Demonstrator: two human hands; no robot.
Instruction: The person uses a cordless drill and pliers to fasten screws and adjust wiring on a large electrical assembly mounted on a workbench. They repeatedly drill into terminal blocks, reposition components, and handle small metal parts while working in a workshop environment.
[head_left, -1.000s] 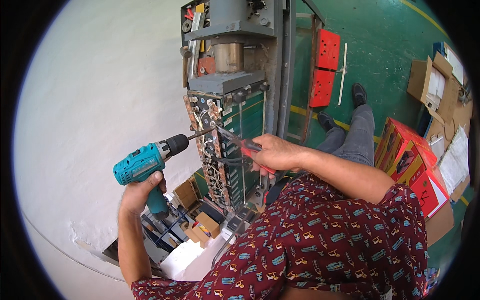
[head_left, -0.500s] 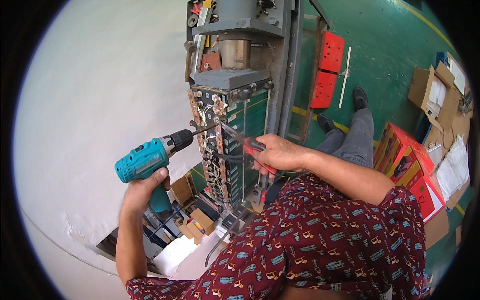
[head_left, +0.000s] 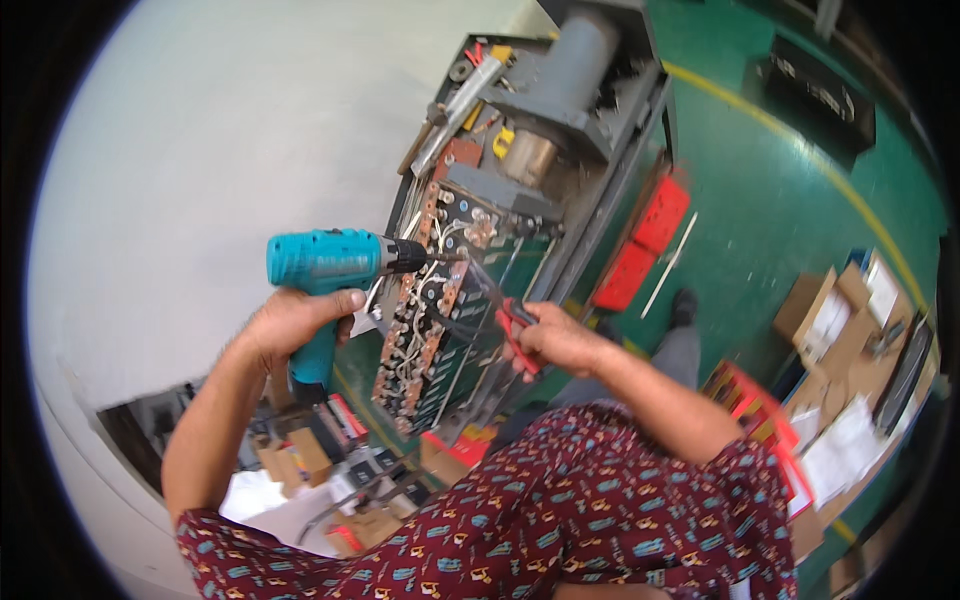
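My left hand [head_left: 302, 325] is wrapped round the grip of a teal cordless drill [head_left: 325, 262] with a black chuck. Its bit points right, and the tip meets the upper part of a terminal assembly [head_left: 410, 320] with copper bars, bolts and pale wires. In my right hand [head_left: 555, 340] is a pair of pliers with red and black handles [head_left: 517, 325]. The jaws reach up and left to the same spot as the bit's tip. Blur hides what exactly the jaws grip. Black cables [head_left: 445, 318] run from the assembly below the pliers.
A grey metal press frame [head_left: 560, 100] with a cylinder stands behind the assembly, a hammer [head_left: 425, 135] and yellow tape measure [head_left: 503, 142] on it. Red blocks [head_left: 640, 245] lie to its right. Cartons [head_left: 305, 452] sit at lower left; a cluttered bench [head_left: 850, 380] stands at right.
The whole view has turned, so the assembly now leans to the right. The drill sits more level, its bit still at the terminals. Both hands keep their tools.
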